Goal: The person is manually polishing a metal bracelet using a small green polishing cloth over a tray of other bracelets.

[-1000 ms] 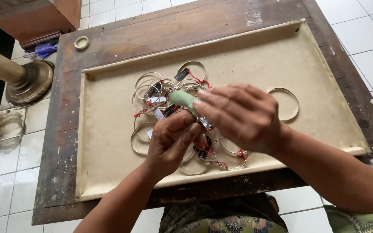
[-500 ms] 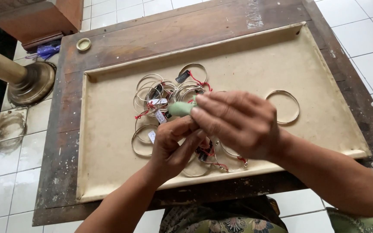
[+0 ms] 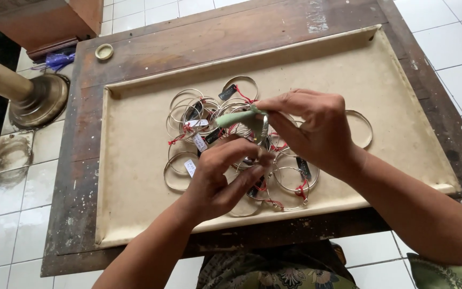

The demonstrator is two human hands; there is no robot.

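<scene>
My right hand (image 3: 311, 128) grips a pale green-handled tool (image 3: 235, 118) whose tip meets a thin metal bangle (image 3: 262, 131) held upright above the tray. My left hand (image 3: 217, 179) sits just below, its fingertips pinching the lower edge of that bangle. Beneath both hands lies a pile of silver bangles (image 3: 188, 115) with red threads and small tags, partly hidden by my hands. One bangle (image 3: 367, 128) lies apart to the right of my right hand.
The bangles rest in a shallow beige tray (image 3: 402, 101) on a worn wooden table (image 3: 188, 37). A small round lid (image 3: 104, 51) sits at the table's far left corner. A brass stand base (image 3: 38, 101) and a wooden box (image 3: 54, 16) stand on the tiled floor at left.
My right hand has lifted slightly and tilted the green tool more to the left. My left fingers have shifted right, under the bangle.
</scene>
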